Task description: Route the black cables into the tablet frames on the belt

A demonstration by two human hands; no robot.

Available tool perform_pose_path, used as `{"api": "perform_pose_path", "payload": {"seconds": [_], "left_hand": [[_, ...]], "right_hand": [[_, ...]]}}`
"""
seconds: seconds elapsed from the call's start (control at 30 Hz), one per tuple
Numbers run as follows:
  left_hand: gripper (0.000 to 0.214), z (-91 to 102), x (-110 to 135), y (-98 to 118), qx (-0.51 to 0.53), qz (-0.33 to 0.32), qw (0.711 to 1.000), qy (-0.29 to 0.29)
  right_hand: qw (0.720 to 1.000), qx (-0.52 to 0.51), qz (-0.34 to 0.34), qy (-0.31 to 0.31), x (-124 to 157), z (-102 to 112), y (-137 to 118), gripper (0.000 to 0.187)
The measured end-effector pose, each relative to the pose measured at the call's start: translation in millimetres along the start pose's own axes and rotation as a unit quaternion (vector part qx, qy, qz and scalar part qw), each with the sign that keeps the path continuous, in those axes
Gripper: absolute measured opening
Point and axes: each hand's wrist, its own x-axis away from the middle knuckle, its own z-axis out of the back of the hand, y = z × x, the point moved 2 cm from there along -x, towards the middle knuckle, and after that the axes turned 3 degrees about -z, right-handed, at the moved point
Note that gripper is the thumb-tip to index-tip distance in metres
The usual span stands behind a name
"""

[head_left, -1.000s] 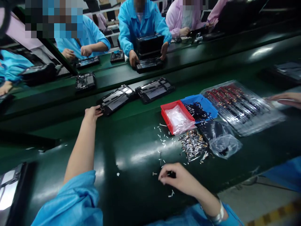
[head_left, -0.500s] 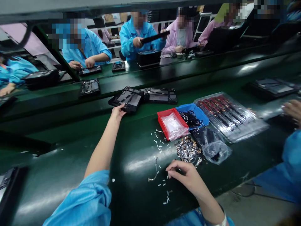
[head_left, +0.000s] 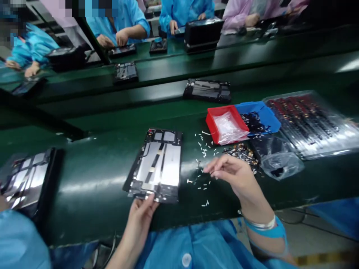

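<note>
The red bin (head_left: 212, 127) looks like smooth plastic, its filling crinkled clear film (head_left: 228, 125). To its left, the opened device (head_left: 171, 160) shows shiny, silvery, metal-looking panels. Below it, small parts (head_left: 240, 150) gleam like metal. Around it, the green bench (head_left: 92, 209) is glossy; nearest the wearer, the jacket (head_left: 207, 246) is soft matt cloth.

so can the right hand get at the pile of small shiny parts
Probably yes: the right hand is just in front of the pile of small shiny parts, which lies loose and uncovered on the table. The red bin is behind it, so nothing seems to block the way.
</note>
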Motion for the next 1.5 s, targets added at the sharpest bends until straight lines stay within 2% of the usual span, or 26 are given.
{"api": "perform_pose_path", "payload": {"seconds": [0.03, 0.1, 0.17, 0.2, 0.23, 0.27, 0.3, 0.33, 0.4, 0.43, 0.5, 0.53, 0.6, 0.63, 0.7, 0.77, 0.97, 1.17, 1.27, 1.4, 1.5], "left_hand": [[0.030, 5.6, 11, -14, -0.001, 0.032, 0.999, -0.032], [0.035, 10.8, 29, -32, -0.016, 0.122, 0.983, -0.135], [0.042, 12.1, 44, -34, -0.055, 0.218, 0.937, -0.266], [0.042, 12.6, 50, -29, -0.086, 0.241, 0.909, -0.328], [0.038, 13.4, 53, -21, -0.126, 0.236, 0.885, -0.381], [0.032, 14.3, 53, -11, -0.168, 0.196, 0.871, -0.418], [0.026, 15.5, 51, 0, -0.211, 0.123, 0.867, -0.433], [0.023, 17.2, 46, 12, -0.254, 0.023, 0.871, -0.420], [0.020, 22.2, 31, 31, -0.326, -0.211, 0.863, -0.323], [0.018, 25.0, 24, 37, -0.359, -0.319, 0.837, -0.262], [0.021, 28.6, 8, 40, -0.437, -0.469, 0.745, -0.188], [0.026, 29.0, 1, 39, -0.476, -0.512, 0.693, -0.178], [0.034, 28.7, -12, 34, -0.541, -0.552, 0.607, -0.184], [0.036, 28.2, -17, 32, -0.565, -0.560, 0.576, -0.190], [0.039, 27.1, -23, 29, -0.598, -0.562, 0.536, -0.201], [0.040, 26.4, -25, 29, -0.616, -0.556, 0.518, -0.208], [0.040, 26.9, -25, 28, -0.643, -0.544, 0.501, -0.200], [0.036, 24.3, -24, 29, -0.665, -0.564, 0.457, -0.175], [0.035, 22.6, -22, 31, -0.671, -0.563, 0.450, -0.172], [0.034, 19.4, -22, 34, -0.676, -0.552, 0.451, -0.187], [0.034, 15.5, -23, 36, -0.678, -0.566, 0.428, -0.194]], "right_hand": [[1.000, 0.006, 0.002, -0.015, -5, -9, -2, 0.030], [0.999, 0.026, -0.005, -0.038, -16, -28, -3, 0.030], [0.997, 0.045, -0.031, -0.057, -26, -48, 1, 0.028], [0.995, 0.054, -0.047, -0.068, -31, -59, 4, 0.027], [0.993, 0.060, -0.061, -0.081, -35, -70, 9, 0.026], [0.991, 0.064, -0.073, -0.092, -38, -80, 14, 0.026], [0.989, 0.066, -0.083, -0.100, -41, -89, 20, 0.026], [0.988, 0.068, -0.089, -0.103, -44, -96, 25, 0.025], [0.988, 0.076, -0.097, -0.098, -49, -108, 36, 0.022], [0.987, 0.084, -0.099, -0.093, -51, -111, 40, 0.020], [0.986, 0.109, -0.100, -0.083, -55, -115, 46, 0.015], [0.984, 0.122, -0.098, -0.080, -57, -116, 48, 0.013], [0.982, 0.145, -0.092, -0.077, -59, -116, 50, 0.011], [0.981, 0.156, -0.087, -0.077, -60, -116, 50, 0.011], [0.978, 0.177, -0.077, -0.081, -61, -116, 50, 0.010], [0.974, 0.197, -0.069, -0.086, -62, -116, 49, 0.009], [0.968, 0.231, -0.052, -0.081, -61, -117, 48, 0.009], [0.964, 0.253, -0.037, -0.071, -60, -116, 47, 0.006], [0.960, 0.267, -0.035, -0.075, -63, -112, 46, 0.006], [0.941, 0.321, -0.032, -0.098, -67, -106, 44, 0.007], [0.933, 0.337, -0.035, -0.119, -70, -106, 43, 0.004]]}}
